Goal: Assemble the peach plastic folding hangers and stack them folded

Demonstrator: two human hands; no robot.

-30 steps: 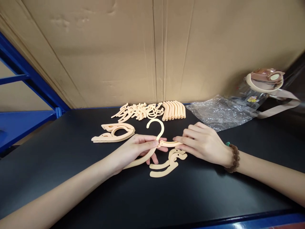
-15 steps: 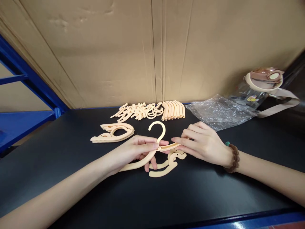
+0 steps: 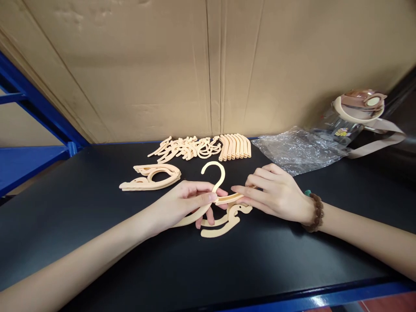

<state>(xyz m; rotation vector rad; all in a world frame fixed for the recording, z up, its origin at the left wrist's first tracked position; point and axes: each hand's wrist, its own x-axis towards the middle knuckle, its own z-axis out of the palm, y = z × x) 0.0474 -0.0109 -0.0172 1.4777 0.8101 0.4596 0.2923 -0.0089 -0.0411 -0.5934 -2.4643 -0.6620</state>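
My left hand [image 3: 185, 203] pinches the centre of a peach plastic folding hanger [image 3: 212, 177], its hook standing up and its left arm running down under my palm. My right hand [image 3: 276, 193] grips the hanger's right arm [image 3: 229, 199] between thumb and fingers. Both hands hover just above the black table [image 3: 97, 242]. Two loose curved hanger arms [image 3: 224, 223] lie on the table right under the hands.
A folded hanger stack [image 3: 151, 177] lies to the left. Several hooks [image 3: 186, 149] and a row of arm pieces [image 3: 235, 147] sit at the back by the cardboard wall. A crumpled clear bag [image 3: 299, 149] and a strapped water bottle [image 3: 354, 112] are at right. Blue shelf frame [image 3: 29, 151] at left.
The hands stay on the hanger; its right arm has tilted slightly upward toward the hook. The view has shifted a little downward.
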